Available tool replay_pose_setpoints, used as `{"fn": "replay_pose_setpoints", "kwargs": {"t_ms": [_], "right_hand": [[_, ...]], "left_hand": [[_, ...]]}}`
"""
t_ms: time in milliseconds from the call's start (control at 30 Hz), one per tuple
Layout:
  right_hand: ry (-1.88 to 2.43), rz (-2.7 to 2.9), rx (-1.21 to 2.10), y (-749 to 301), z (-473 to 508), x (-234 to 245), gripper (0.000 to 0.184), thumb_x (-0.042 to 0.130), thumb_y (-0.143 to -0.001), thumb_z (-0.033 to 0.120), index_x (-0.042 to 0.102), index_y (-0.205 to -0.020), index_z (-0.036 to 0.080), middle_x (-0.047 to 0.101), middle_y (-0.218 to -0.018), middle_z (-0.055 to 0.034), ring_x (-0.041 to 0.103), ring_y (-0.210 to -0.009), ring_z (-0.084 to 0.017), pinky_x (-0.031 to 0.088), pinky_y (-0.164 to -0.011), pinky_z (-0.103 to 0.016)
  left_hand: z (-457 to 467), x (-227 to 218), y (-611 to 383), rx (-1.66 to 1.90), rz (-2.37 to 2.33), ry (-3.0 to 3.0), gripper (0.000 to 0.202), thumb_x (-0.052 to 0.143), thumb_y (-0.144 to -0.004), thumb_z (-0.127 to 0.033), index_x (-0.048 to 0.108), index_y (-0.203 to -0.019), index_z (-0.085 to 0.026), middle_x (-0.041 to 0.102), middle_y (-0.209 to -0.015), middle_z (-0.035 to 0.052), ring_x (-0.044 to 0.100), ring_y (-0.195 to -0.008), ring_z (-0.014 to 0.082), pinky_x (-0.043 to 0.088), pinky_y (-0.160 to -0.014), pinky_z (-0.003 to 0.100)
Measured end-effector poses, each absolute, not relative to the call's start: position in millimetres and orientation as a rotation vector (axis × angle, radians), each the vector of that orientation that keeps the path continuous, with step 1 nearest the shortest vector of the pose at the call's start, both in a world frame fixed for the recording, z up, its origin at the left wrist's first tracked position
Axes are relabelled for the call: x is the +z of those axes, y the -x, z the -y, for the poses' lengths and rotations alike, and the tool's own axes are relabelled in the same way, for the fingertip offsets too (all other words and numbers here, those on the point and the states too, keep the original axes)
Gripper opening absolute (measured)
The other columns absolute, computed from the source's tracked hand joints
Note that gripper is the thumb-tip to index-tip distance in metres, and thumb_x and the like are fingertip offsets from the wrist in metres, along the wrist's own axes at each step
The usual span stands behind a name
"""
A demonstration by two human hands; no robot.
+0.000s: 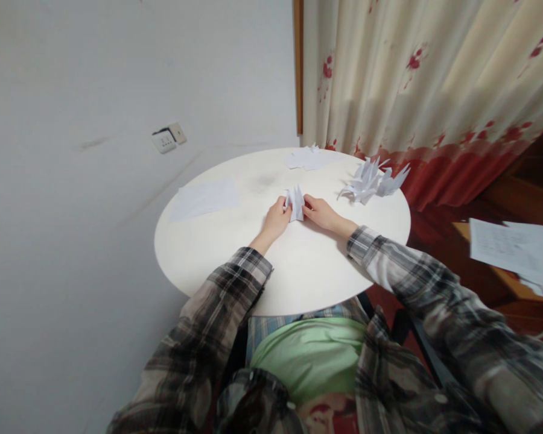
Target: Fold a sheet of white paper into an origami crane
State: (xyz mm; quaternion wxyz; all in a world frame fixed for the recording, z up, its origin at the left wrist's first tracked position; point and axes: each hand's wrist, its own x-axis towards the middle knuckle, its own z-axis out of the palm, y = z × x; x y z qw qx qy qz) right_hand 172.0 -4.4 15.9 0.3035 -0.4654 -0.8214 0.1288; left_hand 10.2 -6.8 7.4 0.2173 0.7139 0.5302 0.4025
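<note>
Near the middle of the round white table (253,253), a folded white paper piece (295,204) stands between my hands, its pleats pointing upward. My left hand (278,218) pinches its left side, fingers closed. On its right side, my right hand (317,212) grips the edge with thumb and fingers. Where the fingertips meet the paper is partly hidden. Toward the right rim lies a pile of folded white paper shapes (366,181) with pointed tips, resembling paper cranes.
Flat white sheets (208,198) lie at the table's left. More paper (308,158) is at the far edge. A wall with a socket (164,142) borders the left, a curtain (425,90) the back right. Printed papers (516,247) rest on a wooden surface at right.
</note>
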Motion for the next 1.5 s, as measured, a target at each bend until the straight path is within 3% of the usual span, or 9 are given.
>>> {"fn": "replay_pose_setpoints", "kwargs": {"t_ms": [1500], "right_hand": [[1.262,2.174,0.360,-172.1,7.8,19.8,0.019,0.039,-0.086,0.026,0.053,-0.090,0.016,0.065,-0.082,-0.0061,0.051,-0.067,-0.015,0.034,-0.065,-0.025]], "left_hand": [[5.4,7.6,-10.6,1.095,-1.491,-1.970,0.014,0.043,-0.085,-0.027,0.051,-0.093,-0.019,0.059,-0.074,0.0017,0.054,-0.069,0.0141,0.044,-0.067,0.028]]}}
